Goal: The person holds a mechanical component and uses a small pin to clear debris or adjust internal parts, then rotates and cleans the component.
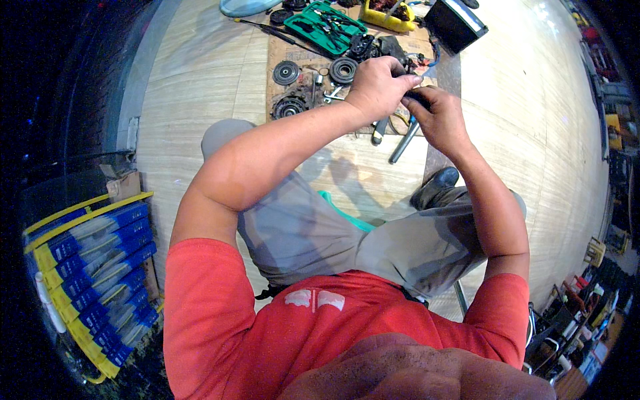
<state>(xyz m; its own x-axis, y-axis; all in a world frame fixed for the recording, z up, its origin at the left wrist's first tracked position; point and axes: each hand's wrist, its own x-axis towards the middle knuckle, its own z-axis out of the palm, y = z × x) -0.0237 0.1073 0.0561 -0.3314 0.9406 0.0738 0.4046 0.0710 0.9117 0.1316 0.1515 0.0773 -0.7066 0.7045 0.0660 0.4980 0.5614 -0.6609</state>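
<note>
My left hand (377, 88) reaches over a cardboard sheet (279, 53), its thumb and fingers pinched together. Close beside it, almost touching, my right hand (440, 119) is closed in a pinch too. Whatever sits between the fingertips is too small and hidden to make out. Left of my hands lie a ring-shaped pulley (343, 71), a dark grooved disc (286, 73) and a larger round metal part (290, 107). A wrench (333, 95) rests near my left wrist. Below the hands are a dark rod-like tool with a blue end (403, 143) and a black-handled tool (379, 131).
Beyond the hands lie a green case of tools (325, 28), a yellow container (388, 17), a black box (457, 25) and a blue wire (435, 55). A blue and yellow rack (100, 267) stands at left. Cluttered shelving (580, 327) lines the right.
</note>
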